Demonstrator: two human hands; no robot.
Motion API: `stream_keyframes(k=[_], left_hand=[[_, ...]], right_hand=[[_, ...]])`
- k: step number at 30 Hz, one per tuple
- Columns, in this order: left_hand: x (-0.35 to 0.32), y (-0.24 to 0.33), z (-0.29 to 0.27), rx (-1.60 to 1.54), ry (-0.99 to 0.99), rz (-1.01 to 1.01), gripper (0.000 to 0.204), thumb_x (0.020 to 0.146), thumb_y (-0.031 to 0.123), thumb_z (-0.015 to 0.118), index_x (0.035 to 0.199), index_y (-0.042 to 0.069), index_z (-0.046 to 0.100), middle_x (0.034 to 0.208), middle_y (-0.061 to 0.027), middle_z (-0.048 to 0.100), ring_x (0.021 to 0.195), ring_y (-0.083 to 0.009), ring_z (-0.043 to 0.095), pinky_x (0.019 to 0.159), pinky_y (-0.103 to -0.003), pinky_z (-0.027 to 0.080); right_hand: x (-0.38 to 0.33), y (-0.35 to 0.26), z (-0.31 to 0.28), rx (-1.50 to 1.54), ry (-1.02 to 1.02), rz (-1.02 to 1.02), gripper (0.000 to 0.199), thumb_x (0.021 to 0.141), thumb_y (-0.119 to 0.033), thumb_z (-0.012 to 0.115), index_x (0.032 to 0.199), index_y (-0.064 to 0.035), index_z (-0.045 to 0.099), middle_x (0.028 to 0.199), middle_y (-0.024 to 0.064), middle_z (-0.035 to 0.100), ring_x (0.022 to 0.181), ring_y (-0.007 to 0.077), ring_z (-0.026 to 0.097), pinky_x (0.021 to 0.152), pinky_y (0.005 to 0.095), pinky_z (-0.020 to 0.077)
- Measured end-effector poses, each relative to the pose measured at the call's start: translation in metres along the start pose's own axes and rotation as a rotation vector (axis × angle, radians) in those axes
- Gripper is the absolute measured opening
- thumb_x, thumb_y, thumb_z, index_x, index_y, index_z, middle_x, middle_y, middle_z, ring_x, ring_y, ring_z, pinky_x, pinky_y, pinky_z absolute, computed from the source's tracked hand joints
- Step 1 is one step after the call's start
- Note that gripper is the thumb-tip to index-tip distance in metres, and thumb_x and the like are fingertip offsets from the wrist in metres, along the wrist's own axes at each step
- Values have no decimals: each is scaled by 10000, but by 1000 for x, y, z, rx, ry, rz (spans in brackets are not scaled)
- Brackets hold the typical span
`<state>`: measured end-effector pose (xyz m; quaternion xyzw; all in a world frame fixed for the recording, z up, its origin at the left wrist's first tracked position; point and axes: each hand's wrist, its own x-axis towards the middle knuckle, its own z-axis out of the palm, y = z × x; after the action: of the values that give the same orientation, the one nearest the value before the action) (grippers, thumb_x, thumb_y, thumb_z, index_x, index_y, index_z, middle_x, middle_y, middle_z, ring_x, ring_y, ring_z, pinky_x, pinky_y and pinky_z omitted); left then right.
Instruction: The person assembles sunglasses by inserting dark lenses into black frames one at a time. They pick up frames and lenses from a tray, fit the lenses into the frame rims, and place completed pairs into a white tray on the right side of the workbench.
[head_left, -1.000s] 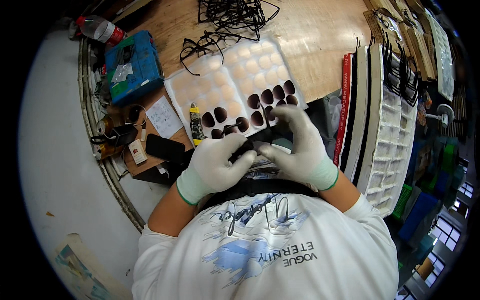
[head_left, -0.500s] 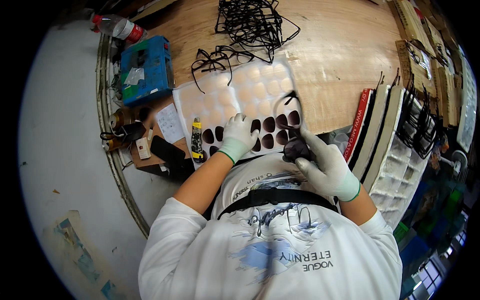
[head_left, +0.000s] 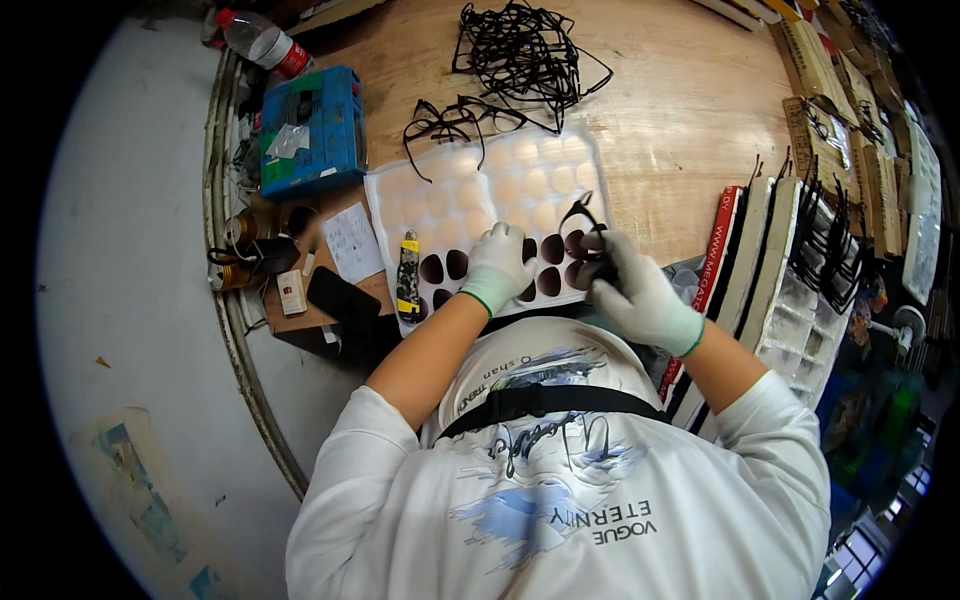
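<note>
A white sheet with rows of round pockets [head_left: 516, 188] lies on the table in front of me, with dark tinted lenses [head_left: 552, 250] along its near rows. My left hand [head_left: 498, 264], in a white glove with green cuff, rests over the lenses, thumb apart from the fingers. What lies beneath its fingertips is hidden. At the sheet's right edge my gloved right hand [head_left: 645, 297] grips a pair of dark glasses [head_left: 603, 268], held tilted, one temple pointing up and away. The glove hides much of them.
A utility knife [head_left: 408, 278] lies on the sheet's left edge. Beyond are loose black glasses [head_left: 442, 125] and a tangled pile of frames [head_left: 520, 55]. A blue case [head_left: 340, 125], phone [head_left: 342, 298] and bottle [head_left: 265, 45] stand left; trays [head_left: 735, 270] with hanging frames [head_left: 828, 240] stand right.
My right hand has lifted the glasses away from my body toward the sheet's right edge and turned them. My left hand stays over the lenses. The whole view has shifted slightly.
</note>
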<state>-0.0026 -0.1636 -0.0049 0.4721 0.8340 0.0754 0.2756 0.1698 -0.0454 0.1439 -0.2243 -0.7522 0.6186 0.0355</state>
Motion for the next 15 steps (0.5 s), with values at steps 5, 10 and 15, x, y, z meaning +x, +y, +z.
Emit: stream_keyframes(k=[5, 10, 15], left_hand=[[2, -1, -9, -73, -47, 100, 424, 849, 323, 692, 1150, 30, 636, 1205, -203, 626, 1107, -365, 651, 941, -459, 540], [-8, -40, 1, -602, -19, 147, 274, 888, 261, 646, 1063, 50, 654, 986, -209, 708, 936, -399, 683, 841, -487, 535], [-118, -62, -110, -641, 131, 501, 160, 918, 167, 717, 948, 16, 670, 774, -103, 706, 646, -150, 673, 622, -291, 524]], right_hand=[[-9, -6, 78, 171, 129, 39, 466, 923, 84, 480, 1380, 15, 413, 1070, 110, 664, 923, 148, 643, 863, 296, 528], [-27, -12, 104, -132, 199, -27, 436, 895, -10, 549, 1317, 44, 453, 1017, 233, 709, 929, 388, 712, 815, 448, 554], [-35, -23, 129, -29, 319, -3, 419, 904, -16, 527, 1317, 17, 460, 927, 170, 699, 800, 333, 704, 735, 413, 552]])
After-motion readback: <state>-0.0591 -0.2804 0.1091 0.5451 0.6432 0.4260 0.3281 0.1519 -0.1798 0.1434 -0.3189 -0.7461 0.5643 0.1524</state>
